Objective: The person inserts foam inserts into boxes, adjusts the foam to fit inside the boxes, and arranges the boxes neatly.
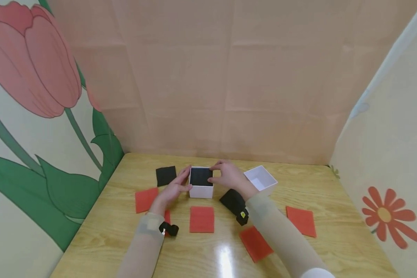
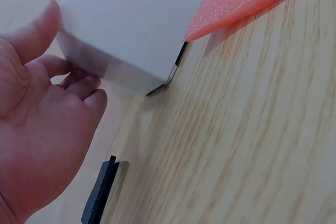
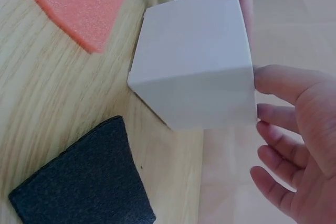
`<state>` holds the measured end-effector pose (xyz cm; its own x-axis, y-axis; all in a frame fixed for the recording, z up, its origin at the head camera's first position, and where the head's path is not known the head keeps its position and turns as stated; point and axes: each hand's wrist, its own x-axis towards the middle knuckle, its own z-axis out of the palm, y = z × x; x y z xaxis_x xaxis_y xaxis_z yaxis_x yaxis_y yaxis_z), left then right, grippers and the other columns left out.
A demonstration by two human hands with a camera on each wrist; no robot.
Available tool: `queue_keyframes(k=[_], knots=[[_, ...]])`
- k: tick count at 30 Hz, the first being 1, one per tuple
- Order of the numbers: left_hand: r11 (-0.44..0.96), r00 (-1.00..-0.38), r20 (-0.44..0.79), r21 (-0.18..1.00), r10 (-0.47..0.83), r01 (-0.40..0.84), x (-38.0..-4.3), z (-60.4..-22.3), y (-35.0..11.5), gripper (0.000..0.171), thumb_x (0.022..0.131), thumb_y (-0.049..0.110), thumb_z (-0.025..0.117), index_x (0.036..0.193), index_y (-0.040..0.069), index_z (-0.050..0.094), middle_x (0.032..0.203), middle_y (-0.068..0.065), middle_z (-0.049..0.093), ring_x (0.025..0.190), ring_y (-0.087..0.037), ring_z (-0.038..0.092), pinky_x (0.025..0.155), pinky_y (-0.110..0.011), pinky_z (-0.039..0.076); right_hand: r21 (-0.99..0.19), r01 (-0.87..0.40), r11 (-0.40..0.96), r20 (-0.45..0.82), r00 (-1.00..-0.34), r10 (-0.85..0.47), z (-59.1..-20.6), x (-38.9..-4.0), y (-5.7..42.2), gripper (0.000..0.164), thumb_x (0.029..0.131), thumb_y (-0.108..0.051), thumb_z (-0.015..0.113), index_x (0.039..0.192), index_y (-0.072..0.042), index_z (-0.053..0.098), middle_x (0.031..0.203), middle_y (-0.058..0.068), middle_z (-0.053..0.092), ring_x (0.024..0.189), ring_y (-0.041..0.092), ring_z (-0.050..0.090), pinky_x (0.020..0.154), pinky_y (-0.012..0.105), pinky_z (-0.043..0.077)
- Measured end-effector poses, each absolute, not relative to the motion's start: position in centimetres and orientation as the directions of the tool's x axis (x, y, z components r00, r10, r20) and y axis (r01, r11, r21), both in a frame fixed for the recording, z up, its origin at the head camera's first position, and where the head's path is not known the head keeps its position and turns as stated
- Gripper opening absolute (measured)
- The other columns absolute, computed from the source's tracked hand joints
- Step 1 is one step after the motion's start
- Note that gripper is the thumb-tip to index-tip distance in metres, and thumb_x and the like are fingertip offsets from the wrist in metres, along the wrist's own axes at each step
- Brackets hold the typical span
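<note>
A small white box (image 1: 201, 192) stands on the table, with a black foam square (image 1: 200, 176) lying inside its top. My left hand (image 1: 173, 190) holds the box along its left side, thumb near the front corner and fingers towards the back. In the left wrist view, curled fingertips touch the white wall. My right hand (image 1: 229, 177) reaches over the right rim, its thumb and forefinger resting on the foam's edge. The other fingers of that hand hang loosely curled beside the box in the right wrist view. The foam's underside is hidden.
An open white box part (image 1: 260, 178) sits to the right. Black foam pieces lie at the back left (image 1: 165, 176) and beside my right wrist (image 1: 232, 200). Several red foam squares, one in front of the box (image 1: 202, 219), are spread over the wooden table (image 1: 107, 231).
</note>
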<state>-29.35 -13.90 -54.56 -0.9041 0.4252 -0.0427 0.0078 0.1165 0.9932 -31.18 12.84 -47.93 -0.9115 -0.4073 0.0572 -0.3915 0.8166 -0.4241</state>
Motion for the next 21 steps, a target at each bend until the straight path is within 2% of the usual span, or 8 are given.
queue_keyframes(k=[11,18,21], knots=[[0.140,-0.903,-0.062,0.990,0.425,-0.002,-29.2,-54.4,-14.0,0.080,0.105,0.013,0.064,0.173,0.027,0.023,0.180,-0.005,0.005,0.165,-0.032,0.006,0.131,-0.053,0.007,-0.342,-0.351,0.872,-0.001,-0.928,-0.374,-47.4,-31.3,11.9,0.047,0.088,-0.045,0.087,0.127,-0.020,0.081,0.132,0.006,0.067,0.124,0.028,0.056,0.105,0.050,0.053],[0.119,-0.903,-0.051,0.993,0.428,0.001,-29.4,-54.4,-14.0,0.080,0.105,0.010,0.063,0.172,0.023,0.023,0.180,-0.005,0.007,0.164,-0.031,0.007,0.131,-0.050,0.008,-0.286,-0.479,0.830,0.103,-0.877,-0.470,-46.9,-31.5,11.0,0.041,0.089,-0.041,0.088,0.123,-0.019,0.082,0.127,0.006,0.069,0.118,0.028,0.060,0.102,0.046,0.054],[0.120,-0.900,-0.049,0.993,0.432,0.003,-29.4,-54.3,-14.0,0.079,0.106,0.009,0.062,0.173,0.023,0.022,0.180,-0.006,0.007,0.164,-0.032,0.007,0.131,-0.051,0.008,-0.257,-0.515,0.818,0.100,-0.856,-0.507,-46.7,-31.5,10.6,0.039,0.090,-0.039,0.087,0.123,-0.018,0.082,0.125,0.006,0.071,0.116,0.027,0.062,0.101,0.046,0.055]])
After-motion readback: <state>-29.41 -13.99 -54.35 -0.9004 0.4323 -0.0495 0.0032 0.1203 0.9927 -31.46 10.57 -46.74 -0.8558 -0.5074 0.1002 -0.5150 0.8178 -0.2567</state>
